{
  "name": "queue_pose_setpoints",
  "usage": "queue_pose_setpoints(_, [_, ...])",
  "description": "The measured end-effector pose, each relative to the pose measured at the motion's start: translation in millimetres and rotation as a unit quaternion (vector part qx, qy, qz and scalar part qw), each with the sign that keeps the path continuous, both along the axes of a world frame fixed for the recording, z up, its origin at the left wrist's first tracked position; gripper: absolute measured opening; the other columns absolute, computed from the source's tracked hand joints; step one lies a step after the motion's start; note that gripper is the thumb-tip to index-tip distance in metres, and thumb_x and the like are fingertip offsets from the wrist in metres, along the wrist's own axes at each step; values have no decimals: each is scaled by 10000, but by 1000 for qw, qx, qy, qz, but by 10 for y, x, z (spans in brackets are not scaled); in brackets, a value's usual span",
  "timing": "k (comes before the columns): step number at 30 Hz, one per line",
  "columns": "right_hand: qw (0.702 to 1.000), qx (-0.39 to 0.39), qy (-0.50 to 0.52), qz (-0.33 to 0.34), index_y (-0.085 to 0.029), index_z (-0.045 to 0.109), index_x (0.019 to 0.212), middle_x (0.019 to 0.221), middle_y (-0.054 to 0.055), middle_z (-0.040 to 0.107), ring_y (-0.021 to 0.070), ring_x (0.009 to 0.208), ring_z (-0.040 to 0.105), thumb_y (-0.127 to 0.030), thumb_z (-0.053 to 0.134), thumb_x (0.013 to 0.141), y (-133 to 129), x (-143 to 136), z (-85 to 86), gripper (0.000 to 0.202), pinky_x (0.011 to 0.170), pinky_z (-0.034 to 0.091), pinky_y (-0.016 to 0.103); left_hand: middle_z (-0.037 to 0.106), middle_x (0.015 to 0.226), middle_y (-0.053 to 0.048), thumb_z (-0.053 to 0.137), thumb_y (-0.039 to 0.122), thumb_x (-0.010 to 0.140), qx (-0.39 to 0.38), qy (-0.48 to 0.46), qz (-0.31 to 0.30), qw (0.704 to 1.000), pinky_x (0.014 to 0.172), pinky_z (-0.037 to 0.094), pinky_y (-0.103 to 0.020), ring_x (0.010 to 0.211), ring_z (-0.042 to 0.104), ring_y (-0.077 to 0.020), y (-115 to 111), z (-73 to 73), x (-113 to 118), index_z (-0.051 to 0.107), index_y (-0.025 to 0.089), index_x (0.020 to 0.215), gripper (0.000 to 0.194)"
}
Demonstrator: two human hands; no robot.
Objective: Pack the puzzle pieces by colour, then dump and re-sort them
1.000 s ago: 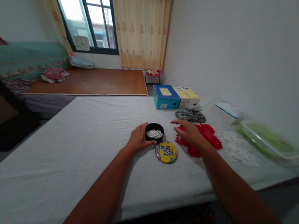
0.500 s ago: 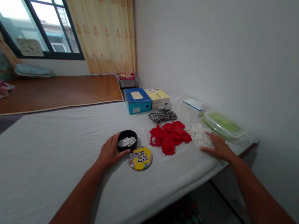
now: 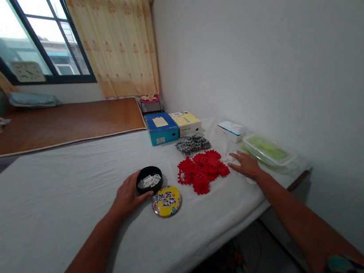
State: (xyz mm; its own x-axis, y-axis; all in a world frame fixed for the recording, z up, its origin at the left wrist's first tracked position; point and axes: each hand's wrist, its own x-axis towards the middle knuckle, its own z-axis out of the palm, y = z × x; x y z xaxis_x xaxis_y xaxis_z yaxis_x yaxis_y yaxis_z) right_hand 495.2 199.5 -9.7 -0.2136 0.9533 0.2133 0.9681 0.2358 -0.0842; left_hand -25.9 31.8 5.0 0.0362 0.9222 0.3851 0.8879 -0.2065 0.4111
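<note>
My left hand (image 3: pixel 128 195) is curled round the near left side of a round black tin (image 3: pixel 150 169), thumb and fingers against its wall. Small white pieces (image 3: pixel 150 180) lie inside the tin. Touching it in front is a round yellow lid (image 3: pixel 167 201) with dark lettering and a patterned rim. My right hand (image 3: pixel 247 165) lies open, fingers stretched, over white lacy pieces (image 3: pixel 230 159), most of which it covers. Between my hands is a pile of red flower-like crochet pieces (image 3: pixel 203 170). Behind them sits a grey bumpy heap (image 3: pixel 193 144).
A blue box (image 3: pixel 161 128) and a yellow-and-white box (image 3: pixel 185 122) stand at the back. Near the wall are a white tissue-like box (image 3: pixel 230 131) and a clear lidded container (image 3: pixel 269 150) with green contents. A white cloth (image 3: pixel 70 193) covers the table.
My right hand has slid left and farther over the white lacy pieces, hiding more of them. My left hand stays on the tin. The view has shifted slightly.
</note>
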Motion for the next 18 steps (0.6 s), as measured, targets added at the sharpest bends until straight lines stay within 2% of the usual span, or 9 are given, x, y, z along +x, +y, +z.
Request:
queue_pose_setpoints(6, [998,46,45,-10,-280,594,1273,1334,81,587,316,1155,529,-649,501,841,-22,0,-9,576,931,436,458,491,1410,-170,667,489,760,2,-6,-8,1000,1063,409,-516,1301,472,-336,-19,42,31,364,171,1419,792])
queue_pose_setpoints(11, [996,64,68,-1,-250,642,1152,1226,84,633,275,1091,548,-553,526,864,-111,-38,40,434,921,441,410,499,1405,-156,683,465,744,-1,-11,-1,1000,1049,423,-519,1293,484,-336,-29,65,56,373,195,1413,785])
queue_pose_setpoints(15, [996,68,63,-10,-245,634,1165,1213,91,633,271,1095,545,-524,516,873,-184,-85,84,421,912,452,397,492,1415,-154,676,478,750,-9,-7,4,1000,1062,418,-508,1303,475,-330,-39,80,59,371,188,1415,786])
queue_pose_setpoints(18, [997,50,63,-13,-255,620,1200,1245,84,627,283,1088,551,-588,531,845,-202,-88,93,495,896,463,401,498,1411,-156,673,487,752,-5,-5,1,1000,1064,420,-507,1301,478,-330,-39,86,56,376,177,1414,789])
